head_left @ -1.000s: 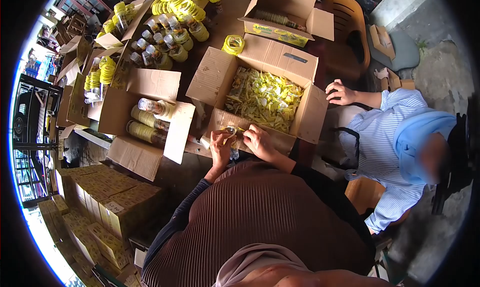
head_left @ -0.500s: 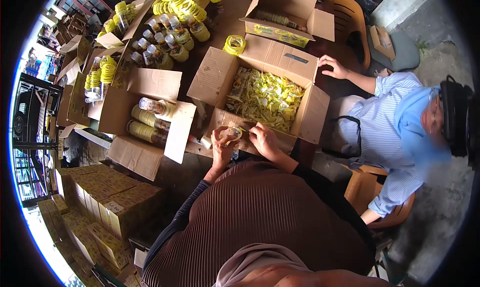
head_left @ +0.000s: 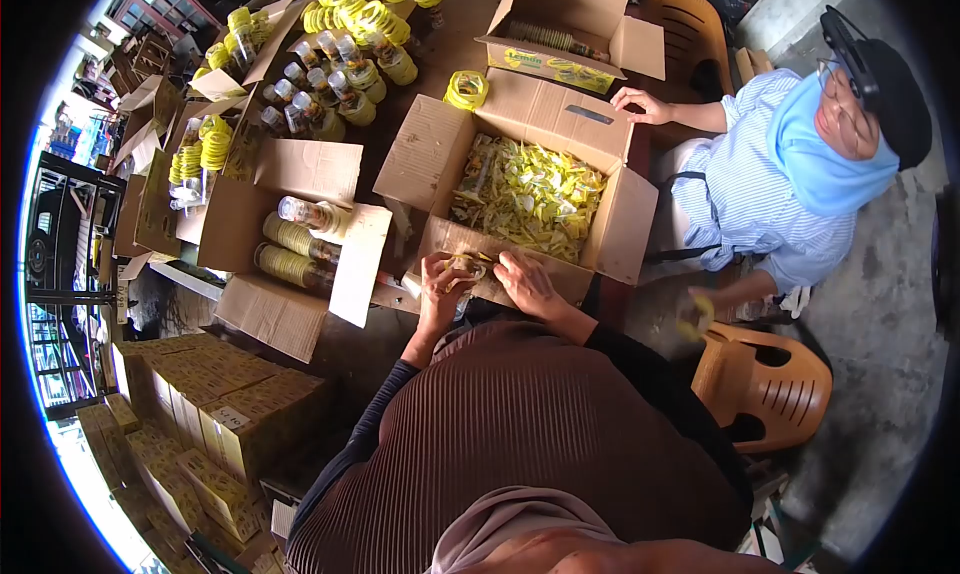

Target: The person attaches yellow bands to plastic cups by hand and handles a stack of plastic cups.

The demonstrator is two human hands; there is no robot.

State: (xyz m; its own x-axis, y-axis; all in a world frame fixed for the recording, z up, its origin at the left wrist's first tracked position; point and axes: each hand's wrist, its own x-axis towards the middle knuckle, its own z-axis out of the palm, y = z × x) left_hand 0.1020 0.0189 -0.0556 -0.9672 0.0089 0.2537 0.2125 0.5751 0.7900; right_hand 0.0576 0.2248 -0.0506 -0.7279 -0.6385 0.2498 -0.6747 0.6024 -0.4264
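Left hand (head_left: 440,286), fingers curled partway in, holds a small clear round container (head_left: 469,266) at its fingertips, while the right hand (head_left: 527,282) comes at it from the opposite side, fingers bent and drawn together; whether those fingertips grip its edge or only touch it, I cannot tell. So the container sits between the two hands, over the near flap of an open carton (head_left: 425,159) filled with a heap of yellow packets (head_left: 530,199), whose print is too small to read. On the far part of the bench (head_left: 455,24), a second carton (head_left: 558,66) shows "Lemon" in green letters on a yellow printed band with lemon pictures. A dark mark (head_left: 589,114) on the far flap of the packet carton is not legible. Lower left, the stacked printed boxes (head_left: 205,374) carry a repeated pattern, and one has a white label (head_left: 231,416) with dark characters too small to make out. At right, a co-worker's hand (head_left: 643,105) is near that far flap.
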